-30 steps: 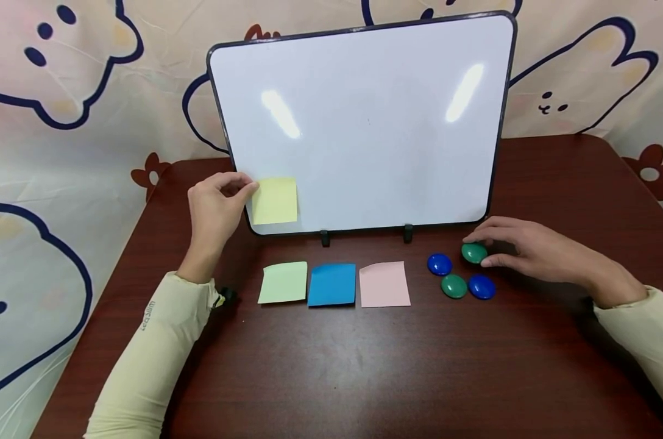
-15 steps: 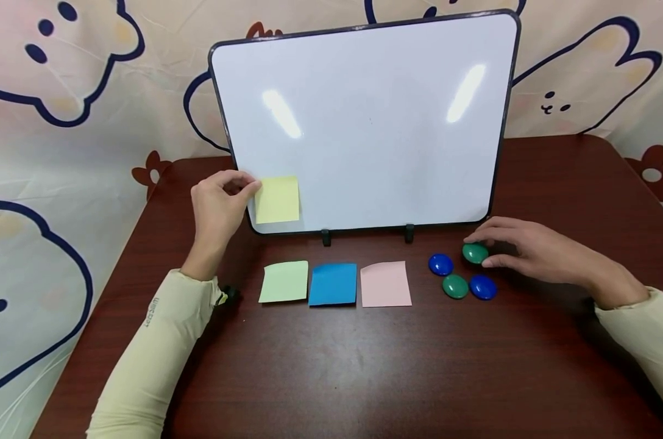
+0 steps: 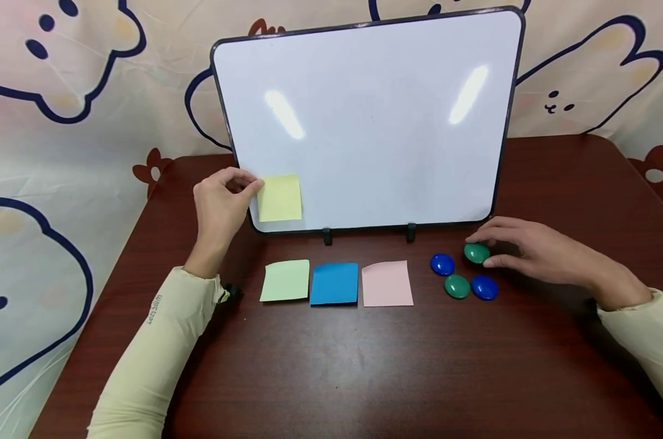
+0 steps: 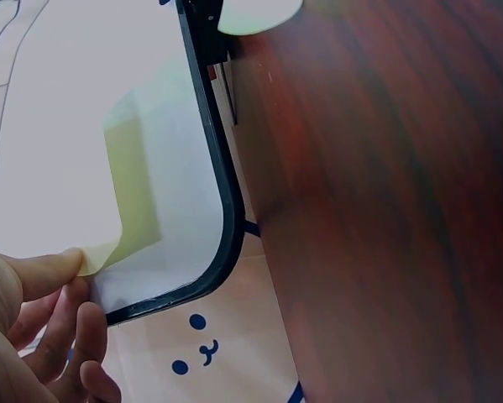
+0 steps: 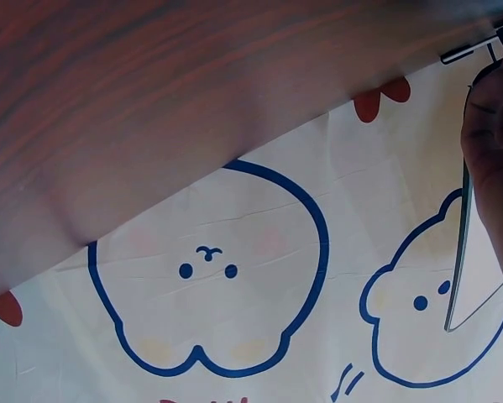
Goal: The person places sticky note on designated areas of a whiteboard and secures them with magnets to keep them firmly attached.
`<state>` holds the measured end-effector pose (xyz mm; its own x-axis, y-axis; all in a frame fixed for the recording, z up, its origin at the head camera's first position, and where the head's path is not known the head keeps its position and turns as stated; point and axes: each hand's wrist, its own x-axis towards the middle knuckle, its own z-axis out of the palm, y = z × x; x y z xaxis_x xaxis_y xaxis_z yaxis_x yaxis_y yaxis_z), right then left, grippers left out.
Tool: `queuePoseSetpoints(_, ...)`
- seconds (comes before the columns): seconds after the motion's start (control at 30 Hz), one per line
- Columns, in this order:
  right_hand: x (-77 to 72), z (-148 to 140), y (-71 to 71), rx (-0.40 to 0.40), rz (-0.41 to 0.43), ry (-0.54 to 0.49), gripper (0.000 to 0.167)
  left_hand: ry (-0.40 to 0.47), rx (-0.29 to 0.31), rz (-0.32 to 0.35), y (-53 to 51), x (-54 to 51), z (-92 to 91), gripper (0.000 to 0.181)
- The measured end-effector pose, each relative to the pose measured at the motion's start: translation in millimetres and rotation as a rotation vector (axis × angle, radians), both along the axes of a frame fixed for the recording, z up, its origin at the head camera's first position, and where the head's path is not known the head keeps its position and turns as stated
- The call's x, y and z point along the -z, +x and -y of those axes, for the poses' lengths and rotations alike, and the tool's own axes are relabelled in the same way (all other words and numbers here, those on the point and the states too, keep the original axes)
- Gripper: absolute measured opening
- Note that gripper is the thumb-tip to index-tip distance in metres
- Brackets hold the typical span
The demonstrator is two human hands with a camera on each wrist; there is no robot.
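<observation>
My left hand pinches a yellow sticky note by its left edge, in front of the lower left corner of the whiteboard. In the left wrist view, thumb and finger hold a curled corner of the sticky note, which stands partly off the board. My right hand rests low at the right, its thumb and fingers around a green round magnet. Beside it lie a second green magnet and two blue magnets, one left and one nearer. The right wrist view shows only part of that hand.
In front of the board, a light green note, a blue note and a pink note lie in a row on the dark wooden table. Small black feet hold the board upright. A patterned cloth hangs behind.
The head view has shifted slightly. Both hands keep their places, the left on the yellow sticky note and the right at the green magnet.
</observation>
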<state>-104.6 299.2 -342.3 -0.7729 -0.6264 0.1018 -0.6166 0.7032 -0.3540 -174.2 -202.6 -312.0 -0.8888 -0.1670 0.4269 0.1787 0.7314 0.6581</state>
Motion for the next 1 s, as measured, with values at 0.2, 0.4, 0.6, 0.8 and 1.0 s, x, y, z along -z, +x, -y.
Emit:
queuePoseSetpoints(0.2, 0.2, 0.8, 0.1, -0.006, 0.001, -0.027, 0.049, -0.004, 0.036, 0.0, 0.4, 0.2, 3.1, 0.02)
queuePoseSetpoints(0.4, 0.0, 5.5, -1.9, -0.013, -0.003, -0.029, 0.049, 0.009, 0.059, 0.0, 0.6, 0.5, 5.7, 0.02)
queuePoseSetpoints(0.6, -0.9, 11.3, -6.2, -0.032, -0.028, -0.037, 0.05, 0.023, 0.088, -0.004, -1.6, -0.7, 7.0, 0.02)
queuePoseSetpoints(0.8, -1.0, 15.3, -7.0, -0.028, -0.041, -0.045, 0.051, 0.03, 0.11, 0.004, -1.6, -1.2, 6.8, 0.019)
queuePoseSetpoints(1.0, -2.1, 19.9, -9.5, -0.02, -0.065, -0.036, 0.051, 0.024, 0.107, -0.006, -0.8, -0.8, 8.1, 0.018)
